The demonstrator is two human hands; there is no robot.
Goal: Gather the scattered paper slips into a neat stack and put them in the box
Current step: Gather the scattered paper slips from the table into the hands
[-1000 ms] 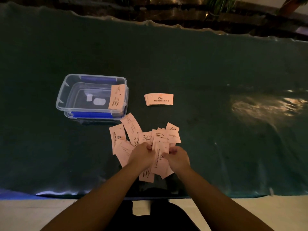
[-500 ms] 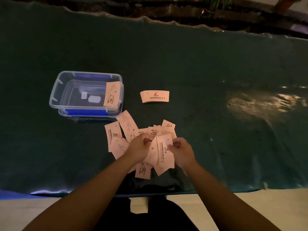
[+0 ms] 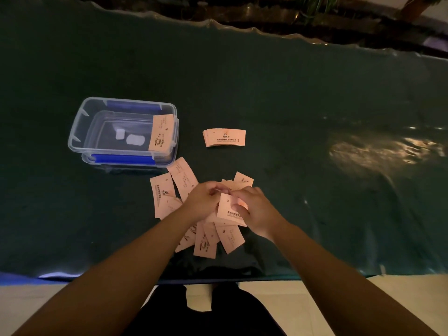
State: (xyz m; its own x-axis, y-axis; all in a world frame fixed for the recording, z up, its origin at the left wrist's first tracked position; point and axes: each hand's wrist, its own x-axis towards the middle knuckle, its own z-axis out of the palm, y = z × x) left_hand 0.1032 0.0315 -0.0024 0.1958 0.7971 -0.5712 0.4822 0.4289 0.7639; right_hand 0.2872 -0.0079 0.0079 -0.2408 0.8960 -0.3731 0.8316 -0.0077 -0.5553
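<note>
Several pale pink paper slips (image 3: 167, 195) lie scattered on the dark green tabletop near its front edge. My left hand (image 3: 202, 202) and my right hand (image 3: 254, 209) meet over the middle of the pile. The right hand pinches one slip (image 3: 226, 209) lifted above the others; the left hand's fingers close on slips beneath it. A neat stack of slips (image 3: 224, 137) lies farther back, to the right of the clear plastic box (image 3: 80, 132). The box has blue clips, and one slip (image 3: 162, 132) leans against its right inner wall.
The green cover (image 3: 315, 105) wrinkles at the right, with a bright glare patch (image 3: 378, 151). The table's front edge runs just below the pile, with pale floor (image 3: 315, 301) beyond. Dark furniture (image 3: 291, 18) borders the far edge.
Both hands have shifted slightly away from me over the pile. The right hand has drawn one slip up on top of the others. The view has tilted a little.
</note>
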